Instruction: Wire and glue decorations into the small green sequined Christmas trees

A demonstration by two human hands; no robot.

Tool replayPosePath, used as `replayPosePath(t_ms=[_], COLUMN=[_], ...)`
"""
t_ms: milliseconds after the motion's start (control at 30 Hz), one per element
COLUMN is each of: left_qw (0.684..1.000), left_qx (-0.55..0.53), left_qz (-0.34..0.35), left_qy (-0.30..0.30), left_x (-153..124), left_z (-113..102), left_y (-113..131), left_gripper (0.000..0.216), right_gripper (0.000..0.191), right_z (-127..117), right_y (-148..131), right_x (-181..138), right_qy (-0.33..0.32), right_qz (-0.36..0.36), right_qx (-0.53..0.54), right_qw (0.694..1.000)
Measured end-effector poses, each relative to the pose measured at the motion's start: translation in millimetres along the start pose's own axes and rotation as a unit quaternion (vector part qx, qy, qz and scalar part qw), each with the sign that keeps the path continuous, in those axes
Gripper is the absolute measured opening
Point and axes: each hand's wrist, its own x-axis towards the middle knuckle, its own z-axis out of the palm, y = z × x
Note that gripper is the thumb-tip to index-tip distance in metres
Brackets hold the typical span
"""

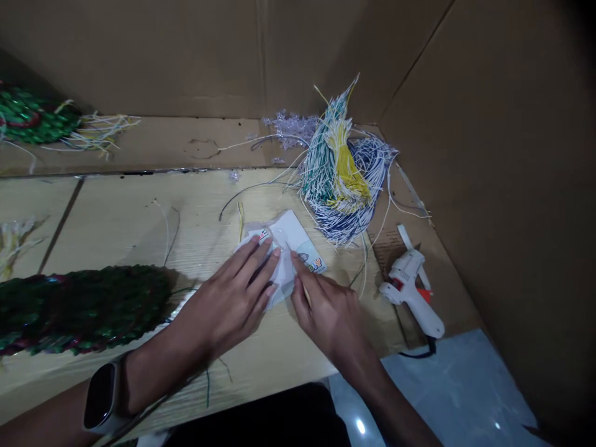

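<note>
My left hand (233, 288) lies with its fingers stretched out, pressing flat on a clear plastic piece (280, 233) over a white printed card (293, 230). The card rests on the pale wooden table. Just to the right, my right hand (328, 304) is closed around a thin pointed tool (306, 293), whose exact kind I cannot make out. Its fine tip meets the plastic close to my left fingertips. Part of the card and most of the tool are hidden by my fingers.
A pile of white, green, yellow and blue wires (347, 167) stands behind the card, beside clear plastic beads (295, 127). A white glue gun (412, 288) lies at the right. Green tinsel-like bundles (88, 307) lie at the left. Cardboard walls (186, 56) enclose the back and right.
</note>
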Motion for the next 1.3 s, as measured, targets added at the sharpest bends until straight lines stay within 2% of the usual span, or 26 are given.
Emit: replayPosePath(t_ms=[200, 467, 733, 933, 1167, 1300], left_qw=[1.0, 0.999, 0.998, 0.996, 0.996, 0.996], left_qx=[-0.023, -0.052, -0.063, -0.084, -0.074, -0.075], left_qz=[0.001, 0.009, -0.016, -0.027, -0.031, -0.028], left_qy=[-0.005, -0.006, -0.025, -0.022, -0.037, -0.025], left_x=[-3.1, -1.7, -3.9, -5.3, -8.0, -7.9], left_z=[2.7, -1.6, -1.6, 0.6, 3.1, 3.9], left_y=[-3.4, -4.0, -3.5, -1.7, 0.4, 1.4], left_gripper=[0.071, 0.083, 0.085, 0.083, 0.083, 0.081], right_gripper=[0.046, 0.052, 0.066, 0.078, 0.062, 0.059], right_z=[-4.1, -3.6, 0.0, -2.6, -8.6, -8.4], right_y=[-0.1, 3.0, 4.7, 9.0, 18.5, 22.6], right_x=[1.4, 0.9, 0.7, 2.2, 8.5, 8.9], right_qy=[0.024, 0.01, 0.015, -0.019, -0.048, -0.06], right_qz=[-0.002, -0.01, -0.036, -0.058, -0.072, -0.073], right_qx=[0.037, 0.049, 0.028, -0.002, -0.025, -0.022], right_qw=[0.999, 0.999, 0.999, 0.998, 0.996, 0.995])
